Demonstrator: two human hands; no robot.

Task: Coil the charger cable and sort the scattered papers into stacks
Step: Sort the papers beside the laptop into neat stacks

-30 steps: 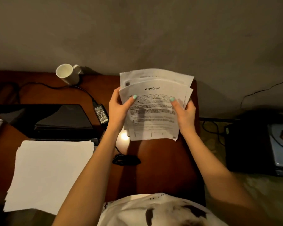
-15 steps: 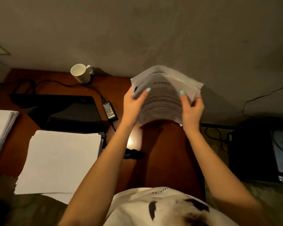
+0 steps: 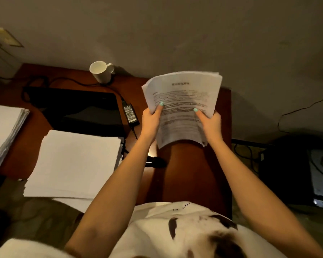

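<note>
**Head view.** A sheaf of printed white paper sheets (image 3: 183, 94) is held above the right part of the reddish-brown wooden desk (image 3: 194, 174). The left hand (image 3: 151, 121) grasps the sheaf's lower left edge and the right hand (image 3: 210, 124) its lower right edge. Both thumbs lie on the printed face. Most of the sheaf rises beyond the hands. On the desk to the left lie a black charger brick (image 3: 130, 114), a closed black laptop (image 3: 78, 107), a white ceramic mug (image 3: 100, 71) and a neat stack of blank white sheets (image 3: 76, 162). A dark cable bundle (image 3: 157, 162) lies beside the left forearm.
</note>
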